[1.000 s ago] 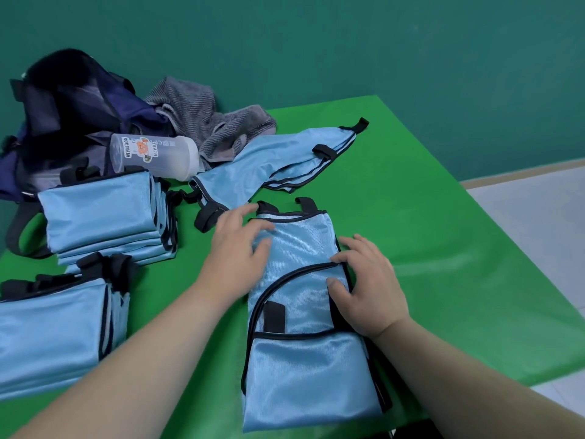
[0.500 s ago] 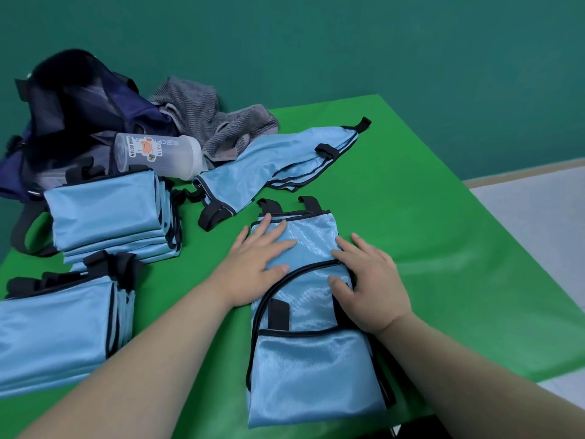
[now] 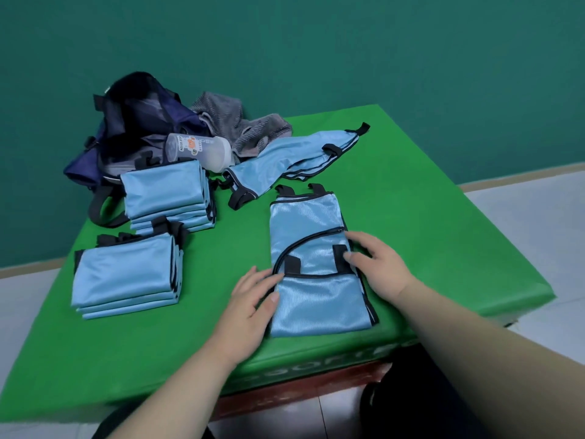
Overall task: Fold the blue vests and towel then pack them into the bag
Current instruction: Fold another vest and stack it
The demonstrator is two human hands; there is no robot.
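A light blue vest (image 3: 311,248) with black trim lies flat, folded lengthwise, on the green table near its front edge. My left hand (image 3: 251,299) rests with relaxed fingers at the vest's left edge. My right hand (image 3: 378,264) touches its right edge, thumb on a black tab. Two stacks of folded blue vests sit at the left, a near stack (image 3: 126,277) and a far stack (image 3: 167,194). One unfolded blue vest (image 3: 285,156) lies behind. A grey towel (image 3: 234,125) is crumpled beside the dark blue bag (image 3: 139,122) at the back left.
A clear plastic shaker bottle (image 3: 199,150) lies on its side between the bag and the far stack. The green table cover (image 3: 427,232) shows bare to the right of the vest. Pale floor tiles (image 3: 538,217) lie beyond the table's right edge.
My left hand slid from the vest's upper part down to its lower left edge. My right hand stayed at the vest's right edge. The camera pulled back, showing the table's front edge.
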